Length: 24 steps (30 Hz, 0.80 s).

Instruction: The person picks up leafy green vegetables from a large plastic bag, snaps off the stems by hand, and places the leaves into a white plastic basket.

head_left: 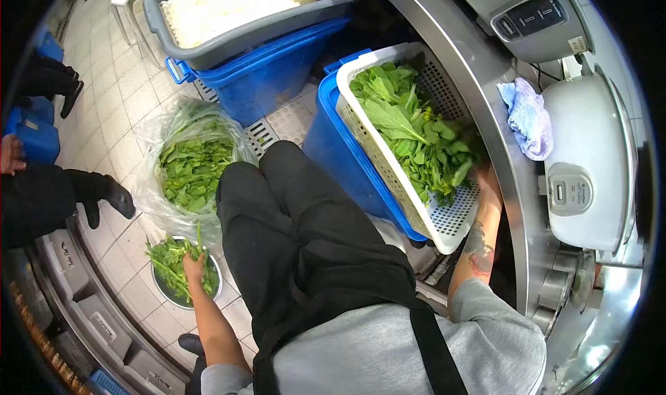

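Note:
My left hand [195,266] is down in a metal bowl [216,292] on the floor, its fingers closed round green stems [171,258]. Beyond the bowl, a clear plastic bag [147,180] holds a heap of cut greens [194,169]. At the right, my right hand [485,180] reaches into a white perforated basket [454,233] at the edge of the leafy greens [402,117]. Leaves and shadow hide its fingers. The basket leans on a blue bin [340,145].
A grey tub [208,54] of white food sits on another blue bin [267,83]. A steel counter [479,69] at the right bears a purple cloth [528,121] and a cooker [590,159]. Another person's legs [41,194] stand at the left.

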Each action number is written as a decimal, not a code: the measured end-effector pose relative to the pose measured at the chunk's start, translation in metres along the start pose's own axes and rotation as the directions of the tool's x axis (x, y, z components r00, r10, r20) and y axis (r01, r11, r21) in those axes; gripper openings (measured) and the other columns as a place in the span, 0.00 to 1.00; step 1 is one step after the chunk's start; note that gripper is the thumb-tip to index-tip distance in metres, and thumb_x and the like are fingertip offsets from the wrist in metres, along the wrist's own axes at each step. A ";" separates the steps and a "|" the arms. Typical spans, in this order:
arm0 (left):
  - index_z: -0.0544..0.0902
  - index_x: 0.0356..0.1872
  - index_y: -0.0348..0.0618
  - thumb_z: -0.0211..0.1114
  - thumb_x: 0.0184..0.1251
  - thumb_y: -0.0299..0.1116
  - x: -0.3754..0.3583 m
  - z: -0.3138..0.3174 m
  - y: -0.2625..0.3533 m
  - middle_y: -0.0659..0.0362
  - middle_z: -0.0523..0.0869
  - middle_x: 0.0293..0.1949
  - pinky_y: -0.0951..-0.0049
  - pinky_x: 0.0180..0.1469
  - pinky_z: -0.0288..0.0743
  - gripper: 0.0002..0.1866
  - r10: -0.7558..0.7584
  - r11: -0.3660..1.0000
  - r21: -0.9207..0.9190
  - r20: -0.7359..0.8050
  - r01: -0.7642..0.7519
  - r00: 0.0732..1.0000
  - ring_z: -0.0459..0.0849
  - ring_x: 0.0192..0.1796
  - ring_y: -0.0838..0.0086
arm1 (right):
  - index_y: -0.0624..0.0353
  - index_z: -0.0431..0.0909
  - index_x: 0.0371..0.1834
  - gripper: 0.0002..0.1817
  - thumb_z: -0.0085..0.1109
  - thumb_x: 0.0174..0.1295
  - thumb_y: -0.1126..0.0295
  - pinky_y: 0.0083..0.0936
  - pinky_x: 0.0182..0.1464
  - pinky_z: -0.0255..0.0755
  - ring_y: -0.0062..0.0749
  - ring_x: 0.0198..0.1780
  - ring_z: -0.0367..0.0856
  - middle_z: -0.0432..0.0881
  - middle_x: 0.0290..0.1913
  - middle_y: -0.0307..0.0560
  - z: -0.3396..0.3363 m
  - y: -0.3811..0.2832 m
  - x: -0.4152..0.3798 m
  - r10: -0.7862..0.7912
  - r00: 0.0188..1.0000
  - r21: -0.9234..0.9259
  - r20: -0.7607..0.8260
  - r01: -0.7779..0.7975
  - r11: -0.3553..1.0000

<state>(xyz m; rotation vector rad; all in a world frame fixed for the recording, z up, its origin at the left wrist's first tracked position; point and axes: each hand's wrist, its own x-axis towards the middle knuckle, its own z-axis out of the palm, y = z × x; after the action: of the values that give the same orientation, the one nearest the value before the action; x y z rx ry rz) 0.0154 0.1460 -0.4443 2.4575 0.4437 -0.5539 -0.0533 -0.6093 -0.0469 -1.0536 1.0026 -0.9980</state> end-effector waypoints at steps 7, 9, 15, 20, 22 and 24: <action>0.74 0.56 0.34 0.70 0.53 0.40 0.001 -0.013 0.022 0.40 0.75 0.53 0.58 0.60 0.66 0.31 0.036 0.998 0.056 -0.055 -0.033 0.998 0.73 0.57 0.48 | 0.69 0.64 0.65 0.32 0.46 0.69 0.52 0.28 0.69 0.49 0.41 0.68 0.61 0.66 0.67 0.55 0.045 0.012 -0.049 -0.410 0.857 -0.810 0.313 0.466 0.356; 0.72 0.58 0.35 0.70 0.52 0.40 0.011 -0.013 0.016 0.40 0.74 0.57 0.57 0.63 0.64 0.33 0.077 0.991 0.114 -0.062 -0.069 0.995 0.71 0.60 0.48 | 0.69 0.66 0.63 0.25 0.47 0.70 0.62 0.27 0.69 0.49 0.40 0.69 0.62 0.69 0.65 0.54 0.092 0.006 -0.122 -0.460 0.735 -0.609 0.498 0.674 0.417; 0.73 0.59 0.38 0.69 0.52 0.46 0.047 -0.002 0.068 0.42 0.75 0.57 0.55 0.68 0.57 0.34 0.079 0.961 0.272 -0.087 -0.053 0.993 0.68 0.64 0.51 | 0.68 0.65 0.59 0.24 0.52 0.64 0.64 0.46 0.72 0.44 0.56 0.73 0.50 0.57 0.69 0.64 0.187 0.077 -0.259 -0.520 0.207 0.122 0.829 0.840 0.529; 0.71 0.59 0.42 0.69 0.53 0.39 0.075 0.008 0.142 0.45 0.67 0.62 0.53 0.65 0.61 0.31 0.034 0.967 0.253 -0.100 -0.007 0.994 0.63 0.65 0.48 | 0.69 0.65 0.57 0.27 0.57 0.61 0.61 0.45 0.70 0.48 0.52 0.71 0.55 0.59 0.67 0.64 0.288 0.157 -0.290 -0.475 0.240 0.248 0.847 0.613 0.750; 0.75 0.52 0.39 0.68 0.52 0.34 0.095 0.017 0.161 0.46 0.72 0.55 0.56 0.61 0.67 0.25 0.159 0.963 0.247 -0.177 -0.112 0.971 0.69 0.61 0.50 | 0.68 0.67 0.56 0.24 0.57 0.61 0.64 0.40 0.68 0.53 0.48 0.68 0.60 0.61 0.65 0.61 0.325 0.192 -0.294 -0.486 0.295 0.271 0.823 0.547 0.792; 0.76 0.47 0.38 0.64 0.53 0.31 0.117 0.026 0.180 0.47 0.75 0.51 0.58 0.58 0.70 0.18 0.221 0.953 0.239 -0.114 -0.189 0.969 0.72 0.57 0.53 | 0.66 0.70 0.54 0.20 0.56 0.61 0.69 0.34 0.65 0.58 0.42 0.64 0.64 0.63 0.64 0.58 0.352 0.226 -0.293 -0.467 0.333 0.255 0.819 0.517 0.817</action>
<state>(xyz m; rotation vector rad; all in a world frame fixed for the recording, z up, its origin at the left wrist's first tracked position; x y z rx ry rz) 0.1844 0.0123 -0.4366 2.7315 0.1817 -0.3626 0.2507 -0.2125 -0.1536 -1.7215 -0.1924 -0.7211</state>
